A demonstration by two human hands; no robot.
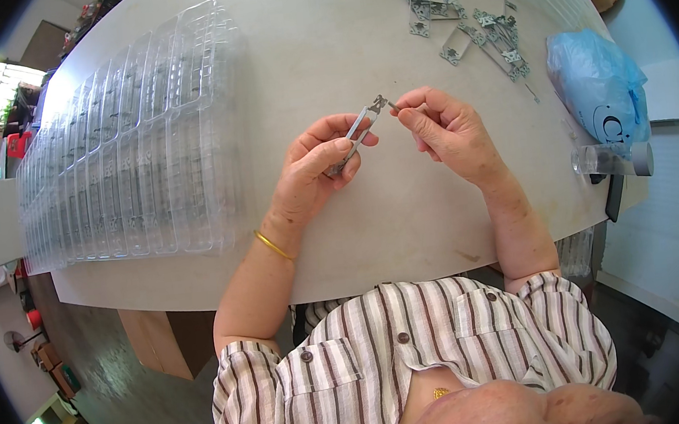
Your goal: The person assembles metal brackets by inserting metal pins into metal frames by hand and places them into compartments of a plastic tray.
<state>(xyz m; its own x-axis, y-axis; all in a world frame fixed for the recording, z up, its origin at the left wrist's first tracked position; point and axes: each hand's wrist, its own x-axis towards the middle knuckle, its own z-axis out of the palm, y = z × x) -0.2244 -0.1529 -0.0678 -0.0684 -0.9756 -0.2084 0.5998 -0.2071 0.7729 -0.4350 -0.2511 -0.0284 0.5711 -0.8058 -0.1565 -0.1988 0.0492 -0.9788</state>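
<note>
My left hand [304, 171] is closed round a slim, grey metal bracket [359, 127], long and narrow with a shaped end plate. The bracket slants up and to the right, its end plate sticking out beyond my fingers. Close to that end, my right hand [455, 135] pinches thumb against forefinger on a small dark metal piece [394, 106], too small to name. Whether this piece touches the bracket I cannot tell. Farther off on the right lies a loose heap of similar metal brackets [502, 36], some tangled together.
On the left of the white table [309, 53] stand stacked clear plastic trays [215, 85] with metal parts in their slots. At the right edge are a blue plastic bag [594, 77] and a clear bottle [605, 160] lying on its side. A cardboard box [153, 341] is below the table.
</note>
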